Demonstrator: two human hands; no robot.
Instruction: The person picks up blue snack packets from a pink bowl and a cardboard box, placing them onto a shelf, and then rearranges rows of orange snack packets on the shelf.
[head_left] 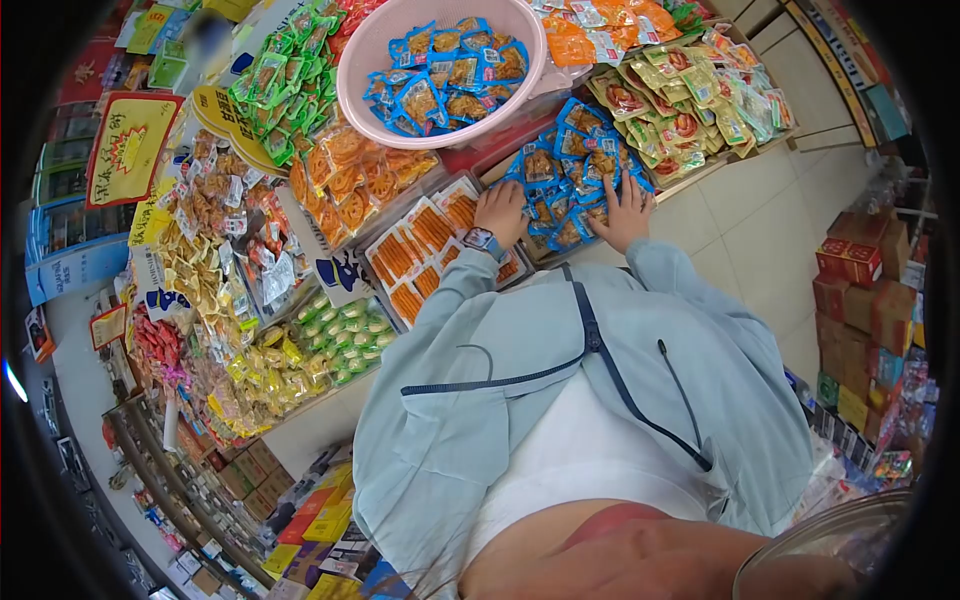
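Blue-edged snack packets (567,165) lie in a pile at the front edge of the display. At the pile's left side rests my left hand (500,214), a watch on its wrist, its fingers over the edge packets. My right hand (626,212) lies on the right part of the pile with its fingers spread. Neither hand visibly grips a packet. Beyond the pile stands a pink basin (350,75) holding more of the same blue packets. Packs of orange sticks (410,245) lie to the left of my left hand.
Beige packets (680,105) fill the section right of the pile. Green packets (290,85), orange snacks (355,180) and yellow packets (270,365) cover the display to the left. Cardboard boxes (865,290) are stacked at the far right, beyond the tiled floor (735,215).
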